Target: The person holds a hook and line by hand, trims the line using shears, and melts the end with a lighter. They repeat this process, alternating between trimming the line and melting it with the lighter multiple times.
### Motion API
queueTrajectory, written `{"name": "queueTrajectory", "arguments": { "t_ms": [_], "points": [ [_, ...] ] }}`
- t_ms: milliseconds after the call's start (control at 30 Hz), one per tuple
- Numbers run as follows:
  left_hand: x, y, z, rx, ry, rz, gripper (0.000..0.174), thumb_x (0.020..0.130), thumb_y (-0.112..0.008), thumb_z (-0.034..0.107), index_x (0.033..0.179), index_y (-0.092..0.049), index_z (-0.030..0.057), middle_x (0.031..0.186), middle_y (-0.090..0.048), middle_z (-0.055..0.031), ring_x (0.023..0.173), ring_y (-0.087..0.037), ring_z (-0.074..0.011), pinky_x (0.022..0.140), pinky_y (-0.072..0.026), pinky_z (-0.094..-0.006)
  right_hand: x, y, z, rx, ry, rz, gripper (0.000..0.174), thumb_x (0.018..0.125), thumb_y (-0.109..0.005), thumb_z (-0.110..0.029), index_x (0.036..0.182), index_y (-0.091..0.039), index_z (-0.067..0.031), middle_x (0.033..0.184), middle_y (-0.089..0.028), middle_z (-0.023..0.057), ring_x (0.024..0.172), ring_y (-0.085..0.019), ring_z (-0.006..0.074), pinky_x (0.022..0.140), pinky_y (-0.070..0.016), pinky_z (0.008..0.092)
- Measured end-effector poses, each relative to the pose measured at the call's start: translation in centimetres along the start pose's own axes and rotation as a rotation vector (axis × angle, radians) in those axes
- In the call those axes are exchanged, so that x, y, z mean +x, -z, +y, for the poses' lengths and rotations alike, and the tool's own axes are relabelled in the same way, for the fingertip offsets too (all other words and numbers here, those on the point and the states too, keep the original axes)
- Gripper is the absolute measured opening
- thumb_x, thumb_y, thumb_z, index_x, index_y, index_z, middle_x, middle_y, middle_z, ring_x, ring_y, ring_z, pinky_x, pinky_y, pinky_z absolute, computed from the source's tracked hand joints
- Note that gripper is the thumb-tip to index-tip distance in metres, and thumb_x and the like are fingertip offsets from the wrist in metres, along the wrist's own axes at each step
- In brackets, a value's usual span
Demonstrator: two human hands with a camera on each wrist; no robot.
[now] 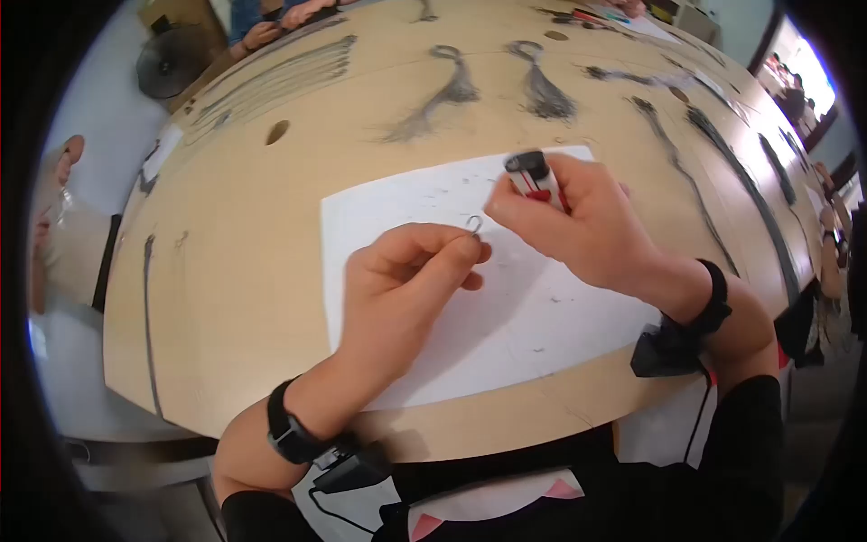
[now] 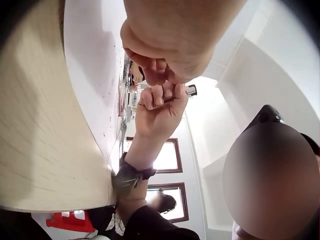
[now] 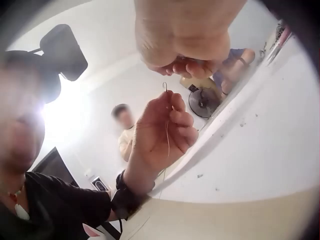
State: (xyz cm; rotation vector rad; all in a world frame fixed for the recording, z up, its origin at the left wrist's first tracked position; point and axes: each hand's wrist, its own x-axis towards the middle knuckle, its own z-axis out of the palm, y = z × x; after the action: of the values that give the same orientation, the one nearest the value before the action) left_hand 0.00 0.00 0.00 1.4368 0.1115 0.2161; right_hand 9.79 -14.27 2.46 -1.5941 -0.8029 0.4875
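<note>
A small wire hook [image 1: 474,222] stands up from the thumb and index finger of my left hand [image 1: 397,289], which pinches it over the white paper [image 1: 488,334]. In the right wrist view the hook [image 3: 165,86] points upward above the left hand [image 3: 162,130], and a thin strand [image 3: 168,137] hangs across the palm. My right hand [image 1: 591,217] grips a lighter [image 1: 539,183] with a black top, close to the right of the hook. No flame is visible. Small dark bits [image 1: 539,350] lie on the paper.
Bundles of grey strands [image 1: 546,90] lie across the far part of the wooden table [image 1: 244,334], with more dark strands [image 1: 741,172] to the right and one [image 1: 149,316] at the left. Other people sit around the table. A fan [image 1: 172,63] stands at the far left.
</note>
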Motion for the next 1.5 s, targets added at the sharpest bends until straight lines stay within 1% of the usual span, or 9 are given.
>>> {"name": "queueTrajectory", "arguments": {
  "t_ms": [133,333,500,700,933,1167,1300,1433,1500],
  "points": [
    [0.4,-0.4,-0.2,-0.025,-0.129,0.099,0.014,0.078,-0.053,0.012,0.089,-0.056,0.0028,0.082,-0.058,-0.0018,0.071,-0.050,-0.0061,0.059,-0.0377,-0.0194,-0.4,-0.8,0.3,-0.125,0.031,-0.062,0.016,0.073,-0.058,-0.017,0.076,-0.053,-0.0017,0.063,-0.052,-0.0005,0.056,-0.043,0.0029,0.049,-0.0352,0.0173],
    [0.5,-0.9,2.2,-0.193,0.058,0.041,0.018,0.078,-0.054,0.021,0.092,-0.055,0.0082,0.090,-0.055,-0.0008,0.080,-0.048,-0.0073,0.066,-0.0362,-0.0216,-0.9,-1.4,-0.9,0.074,0.013,-0.123,0.009,0.076,-0.054,-0.009,0.077,-0.053,0.0005,0.064,-0.054,0.0019,0.060,-0.051,0.0068,0.054,-0.0394,0.0183],
    [0.9,-0.5,5.2,-0.279,-0.084,0.098,0.020,0.080,-0.052,0.023,0.094,-0.050,0.0094,0.094,-0.054,-0.0010,0.085,-0.047,-0.0105,0.068,-0.0359,-0.0243,-1.1,-1.3,-0.2,0.032,0.145,-0.136,0.012,0.077,-0.055,-0.011,0.078,-0.055,0.0006,0.062,-0.054,0.0023,0.058,-0.051,0.0069,0.052,-0.0388,0.0188],
    [2.3,0.8,6.4,-0.320,-0.148,0.179,0.019,0.079,-0.052,0.021,0.093,-0.049,0.0093,0.087,-0.053,-0.0004,0.079,-0.048,-0.0087,0.063,-0.0362,-0.0211,-0.9,-1.0,-0.9,0.006,-0.010,-0.118,0.015,0.076,-0.056,-0.016,0.076,-0.055,-0.0007,0.056,-0.052,0.0011,0.053,-0.047,0.0052,0.047,-0.0345,0.0184],
    [2.6,1.2,5.5,-0.386,-0.013,0.175,0.013,0.079,-0.052,0.019,0.087,-0.050,0.0097,0.080,-0.054,0.0011,0.071,-0.050,-0.0069,0.057,-0.0385,-0.0189,0.9,-0.2,-1.6,-0.033,0.161,0.066,0.014,0.075,-0.054,-0.014,0.076,-0.054,-0.0002,0.064,-0.053,0.0014,0.061,-0.046,0.0048,0.055,-0.0361,0.0188],
    [4.2,1.2,5.1,-0.475,-0.110,0.097,0.016,0.079,-0.052,0.018,0.090,-0.050,0.0065,0.079,-0.054,-0.0005,0.069,-0.051,-0.0077,0.054,-0.0372,-0.0176,2.6,-2.2,-3.1,0.034,0.016,0.096,0.023,0.072,-0.059,-0.019,0.083,-0.053,0.0003,0.067,-0.055,0.0029,0.059,-0.046,0.0049,0.051,-0.0355,0.0182],
    [5.1,2.7,5.4,-0.484,-0.143,0.243,0.013,0.078,-0.053,0.017,0.086,-0.049,0.0070,0.077,-0.053,-0.0011,0.062,-0.050,-0.0070,0.049,-0.0369,-0.0177,2.6,-2.9,-3.1,-0.011,-0.080,0.000,0.019,0.071,-0.059,-0.018,0.078,-0.055,-0.0016,0.062,-0.056,0.0023,0.051,-0.044,0.0047,0.045,-0.0331,0.0181],
    [5.1,3.9,5.5,-0.517,-0.130,0.271,0.010,0.077,-0.054,0.015,0.082,-0.048,0.0081,0.077,-0.053,-0.0009,0.058,-0.048,-0.0062,0.045,-0.0354,-0.0184,0.2,-2.5,-2.6,-0.375,0.089,-0.306,0.014,0.073,-0.057,-0.015,0.074,-0.057,-0.0018,0.060,-0.056,0.0002,0.053,-0.047,0.0045,0.047,-0.0351,0.0178],
    [4.8,4.2,5.5,-0.515,-0.137,0.261,0.011,0.077,-0.055,0.015,0.082,-0.048,0.0080,0.075,-0.052,-0.0007,0.056,-0.046,-0.0061,0.045,-0.0348,-0.0182,-0.5,-2.2,-3.2,-0.344,0.001,-0.481,0.014,0.074,-0.058,-0.015,0.074,-0.057,-0.0009,0.062,-0.057,0.0005,0.055,-0.049,0.0050,0.048,-0.0365,0.0174]
  ]
}}
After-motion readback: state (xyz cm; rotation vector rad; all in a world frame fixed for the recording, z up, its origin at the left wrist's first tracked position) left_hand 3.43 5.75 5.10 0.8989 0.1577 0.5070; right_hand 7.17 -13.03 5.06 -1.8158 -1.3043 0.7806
